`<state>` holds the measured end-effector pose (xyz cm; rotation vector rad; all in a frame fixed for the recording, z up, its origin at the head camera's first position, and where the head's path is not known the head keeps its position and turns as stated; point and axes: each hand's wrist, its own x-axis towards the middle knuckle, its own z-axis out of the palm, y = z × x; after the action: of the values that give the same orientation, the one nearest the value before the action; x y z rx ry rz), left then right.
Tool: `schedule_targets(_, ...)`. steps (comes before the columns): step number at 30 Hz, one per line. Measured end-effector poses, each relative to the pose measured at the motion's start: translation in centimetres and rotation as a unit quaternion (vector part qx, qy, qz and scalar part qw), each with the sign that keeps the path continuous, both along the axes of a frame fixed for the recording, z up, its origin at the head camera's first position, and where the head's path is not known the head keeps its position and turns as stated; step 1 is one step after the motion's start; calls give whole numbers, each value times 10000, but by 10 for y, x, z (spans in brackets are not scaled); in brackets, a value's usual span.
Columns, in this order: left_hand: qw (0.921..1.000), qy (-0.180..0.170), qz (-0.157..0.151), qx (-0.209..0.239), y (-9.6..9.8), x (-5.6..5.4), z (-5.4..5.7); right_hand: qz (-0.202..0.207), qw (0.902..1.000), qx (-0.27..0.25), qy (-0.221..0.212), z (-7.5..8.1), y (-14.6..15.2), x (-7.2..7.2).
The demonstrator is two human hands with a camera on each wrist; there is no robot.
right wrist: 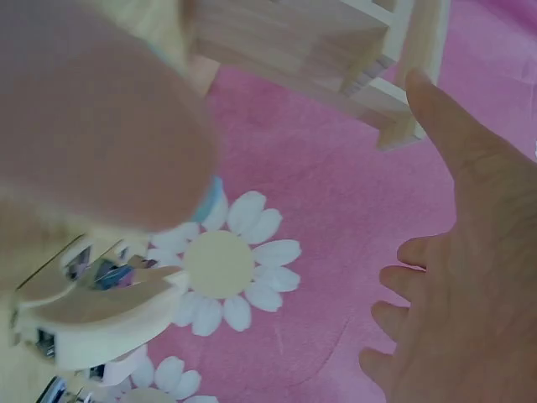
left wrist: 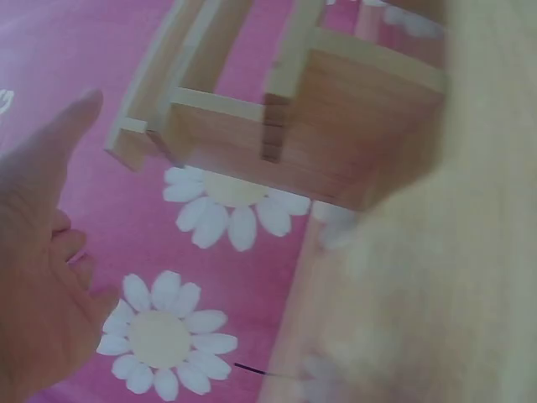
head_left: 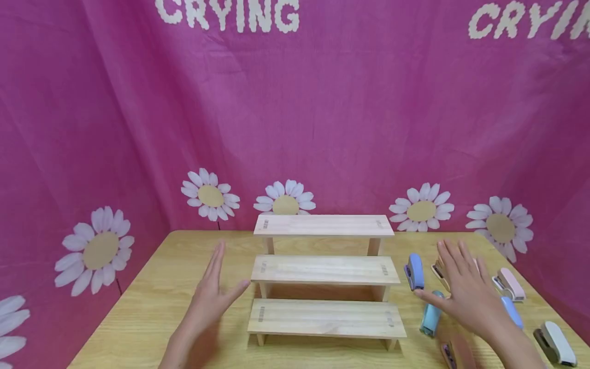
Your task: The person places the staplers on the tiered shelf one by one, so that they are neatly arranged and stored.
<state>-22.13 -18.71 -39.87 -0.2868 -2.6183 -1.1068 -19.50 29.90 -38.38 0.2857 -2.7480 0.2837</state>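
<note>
A three-tier wooden shelf stands on the table between two raised hands. The left hand is on its left side, fingers straight and thumb spread toward the middle tier, holding nothing. Over the staplers on the right hovers the right hand, its fingers extended and empty. Near its thumb are a purple-blue stapler and a teal stapler. A pink stapler, a blue stapler and a white stapler lie beyond it. The hand partly covers another stapler.
A brownish stapler sits at the front edge of the head view. The light wooden table reaches back to a magenta curtain printed with daisies and white letters, which also hangs along both sides.
</note>
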Motion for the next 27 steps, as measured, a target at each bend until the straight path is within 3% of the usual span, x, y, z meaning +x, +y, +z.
schedule_targets(9,9964,-578,-565,254,-3,8,-19,6,9965,-334,-765,-13,9,6)
schedule_targets(18,9806,-1210,-1344,751,-5,10,-28,-301,9860,-201,-1629,-26,12,2)
schedule_targets(21,9772,-1298,-1521,713,-6,10,-30,-335,9861,-73,-1626,-30,13,0)
schedule_targets(27,9783,-1202,-1650,365,-6,12,-36,-312,9839,-40,-1761,-37,15,-3)
